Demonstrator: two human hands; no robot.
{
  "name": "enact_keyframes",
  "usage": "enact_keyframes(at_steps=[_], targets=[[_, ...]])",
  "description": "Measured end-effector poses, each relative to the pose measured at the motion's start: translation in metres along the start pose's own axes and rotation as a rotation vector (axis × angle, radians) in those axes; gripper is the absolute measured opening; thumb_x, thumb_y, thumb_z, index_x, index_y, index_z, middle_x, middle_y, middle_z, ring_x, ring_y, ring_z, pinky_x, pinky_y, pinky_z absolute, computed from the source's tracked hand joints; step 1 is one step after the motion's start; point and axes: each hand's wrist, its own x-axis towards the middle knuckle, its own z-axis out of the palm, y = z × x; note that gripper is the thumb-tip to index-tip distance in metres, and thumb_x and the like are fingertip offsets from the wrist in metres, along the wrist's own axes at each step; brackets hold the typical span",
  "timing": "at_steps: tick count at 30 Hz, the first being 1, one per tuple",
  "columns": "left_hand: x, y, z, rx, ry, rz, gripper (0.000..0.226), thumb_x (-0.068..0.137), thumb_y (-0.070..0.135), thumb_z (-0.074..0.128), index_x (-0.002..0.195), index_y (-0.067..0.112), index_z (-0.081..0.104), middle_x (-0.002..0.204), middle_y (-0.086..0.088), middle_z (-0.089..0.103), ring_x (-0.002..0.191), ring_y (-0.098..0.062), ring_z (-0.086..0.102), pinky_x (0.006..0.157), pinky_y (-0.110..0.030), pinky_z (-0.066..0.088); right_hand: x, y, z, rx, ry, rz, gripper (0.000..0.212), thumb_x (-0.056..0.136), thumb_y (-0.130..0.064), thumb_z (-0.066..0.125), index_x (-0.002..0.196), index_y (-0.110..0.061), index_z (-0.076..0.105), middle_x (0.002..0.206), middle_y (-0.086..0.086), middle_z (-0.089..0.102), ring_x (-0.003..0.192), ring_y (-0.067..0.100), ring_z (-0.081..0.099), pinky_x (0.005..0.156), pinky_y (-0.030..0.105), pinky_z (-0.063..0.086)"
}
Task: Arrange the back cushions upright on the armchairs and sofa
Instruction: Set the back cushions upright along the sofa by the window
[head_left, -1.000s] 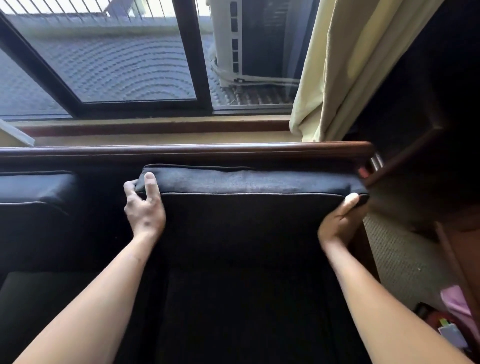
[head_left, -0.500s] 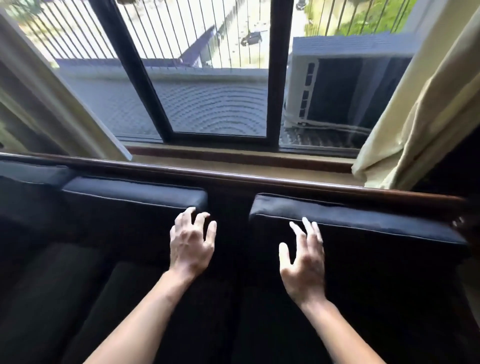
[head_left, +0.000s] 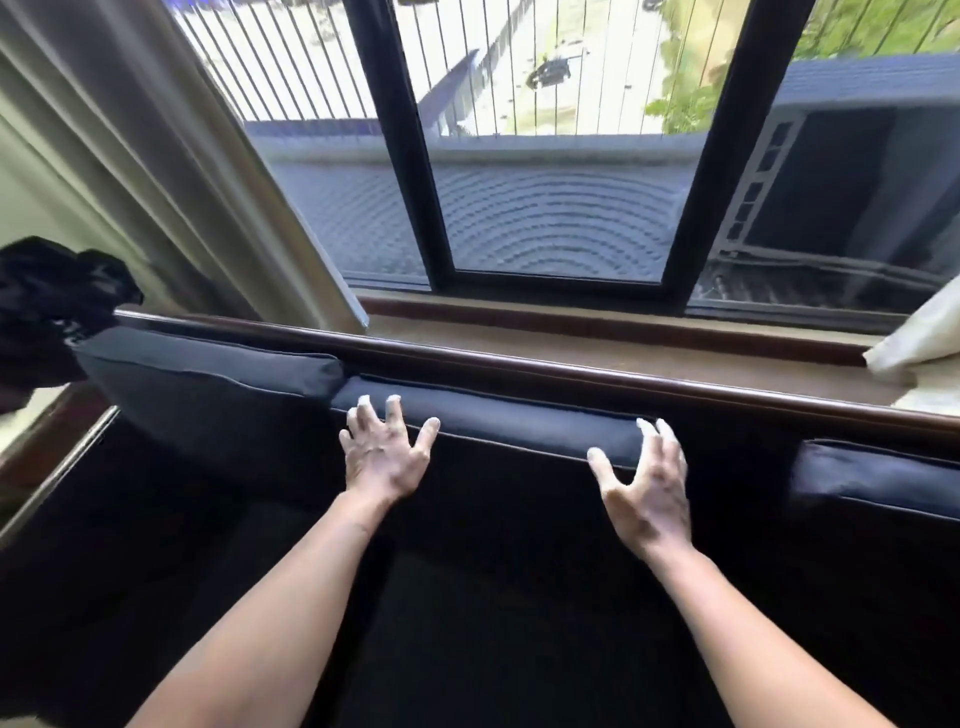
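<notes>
Done with the right-end cushion a second ago, both hands clamped on its top corners back then; let go half a second back, and now shifted over to the middle back cushion (head_left: 488, 423). So, by the look of it, one cushion sorted and the next one up.

Right-end back cushion (head_left: 878, 478) now out at 3 o'clock, standing against the wooden back rail (head_left: 571, 371), looks upright enough. Middle one dead centre, top edge running just under the rail from about 10 to 2 o'clock of the hands. Left back cushion (head_left: 208, 384) at 9 o'clock, leaning a bit forward off the rail and overlapping the middle one's left end, so probably still needs a shove.

Left hand (head_left: 387, 449): wide open, fingers spread, fingertips (head_left: 363, 401) right on the top edge near the middle cushion's left end. Looks like touching, not gripping yet. Right hand (head_left: 649, 486): also open and splayed, thumb out to the left, fingertips at the top right corner of the same cushion, touching or just shy of it, hard to call. Hands well apart, one per end, nothing held in either.

Window (head_left: 550, 208) behind at 12 o'clock, curtain (head_left: 171, 171) hanging down at 10 o'clock, some dark bundle (head_left: 47, 306) at 9 o'clock on the far left, can't tell what.

Guess for next: close both hands on that top edge and pull it straight against the rail.
</notes>
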Motion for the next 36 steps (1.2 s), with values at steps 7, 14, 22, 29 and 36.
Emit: enact_keyframes(at_steps=[7, 14, 22, 29, 36], targets=[[0.061, -0.045, -0.016, 0.422, -0.199, 0.271, 0.136, 0.067, 0.106, 0.044, 0.17, 0.026, 0.008, 0.177, -0.013, 0.01, 0.164, -0.036, 0.011, 0.125, -0.068, 0.015, 0.031, 0.011, -0.011, -0.469, -0.212, -0.075, 0.145, 0.043, -0.086, 0.08, 0.162, -0.025, 0.026, 0.166, 0.009, 0.023, 0.151, 0.033, 0.03, 0.116, 0.053, 0.043], [0.092, -0.053, -0.021, 0.375, -0.22, 0.561, 0.133, 0.037, 0.05, 0.1, 0.148, 0.022, 0.032, 0.147, -0.006, 0.047, 0.142, -0.032, 0.046, 0.126, -0.058, 0.026, 0.052, -0.005, -0.015, -0.693, -0.344, -0.115, 0.14, 0.034, -0.073, 0.093, 0.148, -0.02, 0.032, 0.14, 0.008, 0.034, 0.129, 0.031, 0.039, 0.109, 0.048, 0.045], [0.089, -0.046, -0.025, 0.416, -0.21, 0.526, 0.136, 0.038, 0.054, 0.101, 0.155, 0.015, 0.044, 0.144, -0.004, 0.051, 0.136, -0.034, 0.046, 0.115, -0.074, 0.036, 0.043, 0.002, -0.023, -0.61, -0.315, -0.177, 0.126, 0.041, -0.063, 0.095, 0.147, -0.025, 0.036, 0.135, -0.003, 0.048, 0.13, 0.024, 0.041, 0.095, 0.05, 0.055], [0.072, -0.02, -0.023, 0.298, -0.178, 0.588, 0.123, 0.041, 0.056, 0.1, 0.149, 0.022, 0.051, 0.135, 0.002, 0.054, 0.129, -0.03, 0.048, 0.096, -0.058, 0.052, 0.038, 0.027, -0.056, -0.654, -0.274, -0.177, 0.122, 0.041, -0.063, 0.095, 0.145, -0.03, 0.04, 0.132, -0.006, 0.049, 0.127, 0.023, 0.043, 0.09, 0.05, 0.056], [0.072, -0.015, -0.009, 0.171, -0.198, 0.572, 0.134, 0.039, 0.062, 0.098, 0.159, 0.031, 0.045, 0.144, -0.005, 0.045, 0.137, -0.033, 0.042, 0.108, -0.057, 0.048, 0.041, 0.062, -0.069, -0.399, -0.213, -0.138, 0.133, 0.043, -0.053, 0.101, 0.157, -0.028, 0.037, 0.162, 0.002, 0.035, 0.15, 0.027, 0.032, 0.119, 0.05, 0.038]])
